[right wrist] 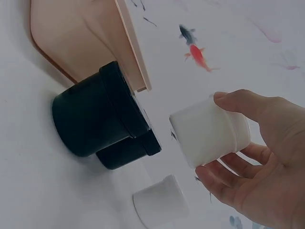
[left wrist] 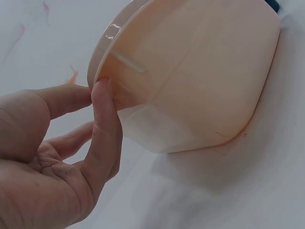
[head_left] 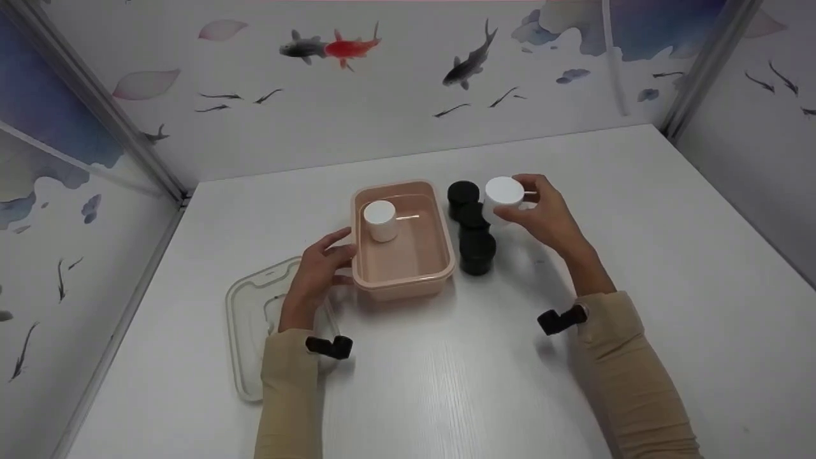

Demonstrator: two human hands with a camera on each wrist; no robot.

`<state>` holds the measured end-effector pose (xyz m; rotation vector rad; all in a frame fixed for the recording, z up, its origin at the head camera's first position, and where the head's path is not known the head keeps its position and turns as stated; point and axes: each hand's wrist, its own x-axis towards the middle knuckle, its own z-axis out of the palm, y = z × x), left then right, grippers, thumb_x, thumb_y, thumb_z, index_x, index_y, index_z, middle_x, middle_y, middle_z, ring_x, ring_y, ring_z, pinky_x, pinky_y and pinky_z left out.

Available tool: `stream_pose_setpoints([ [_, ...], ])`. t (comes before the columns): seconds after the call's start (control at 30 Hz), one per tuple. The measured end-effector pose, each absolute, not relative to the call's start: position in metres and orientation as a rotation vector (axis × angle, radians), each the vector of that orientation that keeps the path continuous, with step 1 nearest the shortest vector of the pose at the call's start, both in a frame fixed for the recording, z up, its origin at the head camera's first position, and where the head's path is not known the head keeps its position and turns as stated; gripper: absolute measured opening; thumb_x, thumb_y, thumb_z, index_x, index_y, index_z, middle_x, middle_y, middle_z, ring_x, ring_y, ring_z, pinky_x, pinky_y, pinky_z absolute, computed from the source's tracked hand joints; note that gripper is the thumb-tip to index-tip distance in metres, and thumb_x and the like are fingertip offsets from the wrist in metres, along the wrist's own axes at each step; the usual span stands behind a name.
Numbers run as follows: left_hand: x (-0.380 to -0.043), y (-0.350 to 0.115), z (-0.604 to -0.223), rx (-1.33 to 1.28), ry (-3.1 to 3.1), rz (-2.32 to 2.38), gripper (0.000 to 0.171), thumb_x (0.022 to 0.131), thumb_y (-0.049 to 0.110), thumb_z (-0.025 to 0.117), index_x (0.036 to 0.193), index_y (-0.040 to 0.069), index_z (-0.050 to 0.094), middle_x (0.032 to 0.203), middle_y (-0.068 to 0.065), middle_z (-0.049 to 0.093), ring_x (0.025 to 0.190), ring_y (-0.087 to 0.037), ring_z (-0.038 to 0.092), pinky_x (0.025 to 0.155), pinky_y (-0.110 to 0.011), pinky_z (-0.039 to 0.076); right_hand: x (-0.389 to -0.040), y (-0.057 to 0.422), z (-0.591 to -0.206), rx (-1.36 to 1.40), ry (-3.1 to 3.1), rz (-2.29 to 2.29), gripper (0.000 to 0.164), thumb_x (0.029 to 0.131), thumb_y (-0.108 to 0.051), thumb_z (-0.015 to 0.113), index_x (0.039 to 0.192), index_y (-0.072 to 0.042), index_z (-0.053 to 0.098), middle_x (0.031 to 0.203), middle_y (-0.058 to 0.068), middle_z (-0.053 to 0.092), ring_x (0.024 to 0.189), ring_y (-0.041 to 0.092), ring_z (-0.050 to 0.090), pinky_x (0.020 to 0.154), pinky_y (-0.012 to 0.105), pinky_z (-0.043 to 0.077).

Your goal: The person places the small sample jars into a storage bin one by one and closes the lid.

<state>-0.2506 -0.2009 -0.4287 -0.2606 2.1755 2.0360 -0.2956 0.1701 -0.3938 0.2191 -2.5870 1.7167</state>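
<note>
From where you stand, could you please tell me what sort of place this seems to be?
Probably a partly enclosed work booth: a white table has fish-printed walls on three sides, joined at grey corner posts, and small black gadgets sit at both cuffs.

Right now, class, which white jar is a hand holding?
The raised white jar, gripped by the right hand; another white jar stands in the pink container, a third white jar on the table.
</note>
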Motion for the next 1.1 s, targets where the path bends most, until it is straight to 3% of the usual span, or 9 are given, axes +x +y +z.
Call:
stream_pose_setpoints([
  [0.83, -0.252, -0.205, -0.428, -0.321, 2.206, 1.988, 0.049, 0.086, 0.030, 0.063, 0.133, 0.028, 0.047, 0.122, -0.014, 0.059, 0.100, -0.026, 0.064, 0.065, -0.033, 0.056, -0.270, 0.113, -0.367, 0.612, -2.612, 1.679, 0.073, 0.075, -0.034, 0.075, 0.136, -0.017, 0.039, 0.128, 0.006, 0.048, 0.113, 0.024, 0.052, 0.089, 0.041, 0.049],
  [1.1, -0.252, -0.201, -0.429, -0.293, 2.213, 1.975, 0.048, 0.087, 0.030, 0.062, 0.133, 0.028, 0.047, 0.123, -0.014, 0.059, 0.103, -0.027, 0.062, 0.067, -0.035, 0.056, -0.269, 0.091, -0.366, 0.721, -2.675, 1.586, 0.073, 0.078, -0.032, 0.072, 0.137, -0.010, 0.036, 0.130, 0.010, 0.046, 0.115, 0.026, 0.051, 0.096, 0.043, 0.044],
])
